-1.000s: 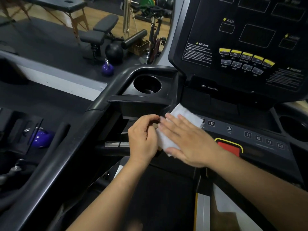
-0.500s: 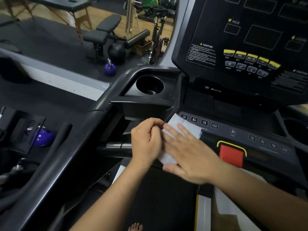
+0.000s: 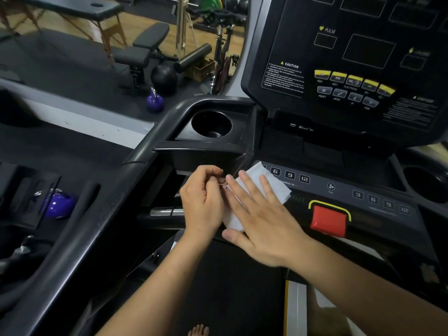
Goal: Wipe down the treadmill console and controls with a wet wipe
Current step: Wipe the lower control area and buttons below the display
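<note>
A white wet wipe [image 3: 266, 183] lies on the left end of the treadmill's lower control strip [image 3: 339, 190], covering the first number button beside 6, 9 and 12. My right hand [image 3: 261, 224] rests flat on the wipe with fingers spread, pressing it down. My left hand [image 3: 202, 202] is curled at the wipe's left edge, fingertips pinching it. The upright console [image 3: 363, 57] with dark displays and yellow buttons stands behind. The red stop button [image 3: 328, 220] sits just right of my right hand.
A round cup holder [image 3: 211, 123] is behind my left hand, and another [image 3: 424, 180] is at the far right. A black handrail [image 3: 145, 154] curves down to the left. A purple kettlebell [image 3: 154, 100], a bench and other gym gear stand on the floor beyond.
My right hand slid the wipe toward me and left, uncovering number buttons, then back a little over the first one. My left hand stayed at the wipe's edge.
</note>
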The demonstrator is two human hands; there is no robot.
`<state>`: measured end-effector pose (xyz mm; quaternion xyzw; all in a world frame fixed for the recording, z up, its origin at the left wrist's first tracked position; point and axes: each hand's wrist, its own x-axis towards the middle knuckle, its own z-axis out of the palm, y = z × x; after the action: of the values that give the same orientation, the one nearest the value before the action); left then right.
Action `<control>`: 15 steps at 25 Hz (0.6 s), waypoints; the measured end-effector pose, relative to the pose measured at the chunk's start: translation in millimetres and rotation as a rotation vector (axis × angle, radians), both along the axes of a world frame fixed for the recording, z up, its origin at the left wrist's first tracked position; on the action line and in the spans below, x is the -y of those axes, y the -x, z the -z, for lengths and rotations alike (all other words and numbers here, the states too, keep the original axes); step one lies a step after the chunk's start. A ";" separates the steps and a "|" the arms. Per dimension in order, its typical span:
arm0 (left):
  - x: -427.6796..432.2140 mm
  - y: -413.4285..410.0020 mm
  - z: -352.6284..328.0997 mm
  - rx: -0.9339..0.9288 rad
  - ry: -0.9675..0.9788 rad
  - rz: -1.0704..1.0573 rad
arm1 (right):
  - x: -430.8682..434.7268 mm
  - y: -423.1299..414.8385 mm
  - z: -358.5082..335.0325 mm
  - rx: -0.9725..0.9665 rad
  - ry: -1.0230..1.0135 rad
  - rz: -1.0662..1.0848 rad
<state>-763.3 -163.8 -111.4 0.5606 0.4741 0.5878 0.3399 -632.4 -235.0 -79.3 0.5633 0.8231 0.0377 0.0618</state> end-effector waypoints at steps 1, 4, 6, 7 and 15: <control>0.2 -0.4 -0.4 -0.002 -0.003 0.006 | 0.3 -1.9 -3.1 -0.077 0.013 -0.004; -0.4 0.2 -2.4 0.008 -0.008 0.004 | -27.9 0.3 -20.8 -0.381 -0.064 0.086; -0.2 2.0 -1.1 0.026 -0.005 -0.034 | -49.3 9.5 -21.9 -0.289 -0.119 0.145; 0.4 2.4 -0.8 0.041 -0.008 -0.052 | -56.3 14.0 -17.3 -0.193 -0.110 0.152; -1.0 3.8 -3.3 0.008 0.136 0.025 | -105.5 -18.4 -16.6 -0.099 -0.094 0.129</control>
<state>-767.1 -162.7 -108.1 0.5396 0.5045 0.5523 0.3863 -614.0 -129.5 -62.7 0.6184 0.7846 0.0442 -0.0031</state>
